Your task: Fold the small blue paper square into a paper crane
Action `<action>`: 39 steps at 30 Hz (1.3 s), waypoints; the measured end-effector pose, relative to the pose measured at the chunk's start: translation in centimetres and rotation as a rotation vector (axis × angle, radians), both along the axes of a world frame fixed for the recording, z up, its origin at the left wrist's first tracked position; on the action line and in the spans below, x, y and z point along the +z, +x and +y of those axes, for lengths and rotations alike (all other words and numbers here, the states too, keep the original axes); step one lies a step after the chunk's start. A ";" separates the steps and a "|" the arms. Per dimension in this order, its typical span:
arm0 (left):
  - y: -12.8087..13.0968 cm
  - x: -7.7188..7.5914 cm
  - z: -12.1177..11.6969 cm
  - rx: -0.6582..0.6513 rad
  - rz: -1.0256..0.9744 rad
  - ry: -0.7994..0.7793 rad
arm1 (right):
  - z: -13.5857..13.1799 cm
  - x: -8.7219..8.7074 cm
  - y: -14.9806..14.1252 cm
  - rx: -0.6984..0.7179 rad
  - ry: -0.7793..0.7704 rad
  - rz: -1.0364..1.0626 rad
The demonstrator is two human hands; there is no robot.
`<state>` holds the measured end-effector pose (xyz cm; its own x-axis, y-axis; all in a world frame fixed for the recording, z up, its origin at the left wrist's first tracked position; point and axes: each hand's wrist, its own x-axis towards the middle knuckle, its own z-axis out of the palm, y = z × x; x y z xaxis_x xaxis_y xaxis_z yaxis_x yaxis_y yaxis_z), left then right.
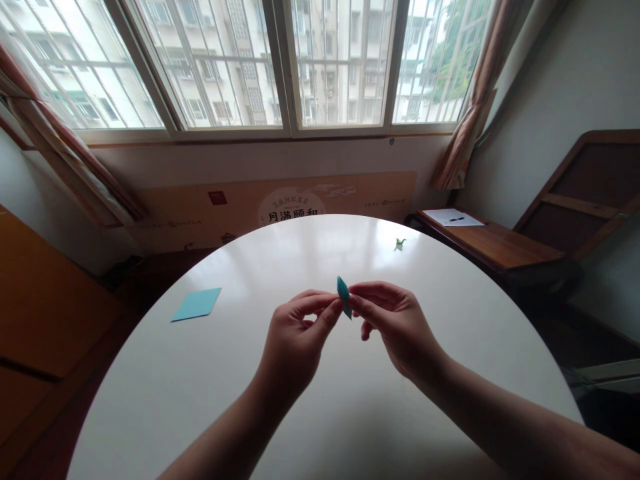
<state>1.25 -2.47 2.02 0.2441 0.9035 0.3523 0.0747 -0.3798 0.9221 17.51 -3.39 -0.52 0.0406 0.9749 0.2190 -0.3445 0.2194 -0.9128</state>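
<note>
A small piece of teal paper [343,288], folded into a narrow pointed shape, is held upright above the white table. My left hand [303,327] pinches its left side between thumb and fingers. From the other side, my right hand [397,320] grips the same folded paper with thumb and index finger. The fingertips of both hands nearly meet and cover its middle. Flat on the table to the left lies a square of light blue paper [197,304]. A little green folded paper crane [399,245] sits toward the far right of the table.
The round white table [200,400] spreads under both arms. Beyond its right edge stands a wooden side table [500,239] bearing white paper [440,217] and a pen [457,219]. A printed cardboard panel [350,193] leans under the barred window, with curtains [463,147] at the sides.
</note>
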 end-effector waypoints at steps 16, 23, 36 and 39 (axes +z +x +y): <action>-0.3 0.5 0.4 -0.053 -0.053 -0.160 | -0.6 0.6 -0.2 -0.158 0.222 -0.257; -0.1 0.4 0.5 -0.053 -0.222 -0.351 | -0.3 0.1 0.2 -0.030 0.129 -0.285; 0.0 0.4 0.8 -0.098 -0.272 -0.487 | -0.1 0.1 0.3 0.132 -0.018 -0.222; -0.2 0.4 0.8 -0.114 -0.246 -0.495 | -0.1 0.2 0.3 0.131 -0.023 -0.233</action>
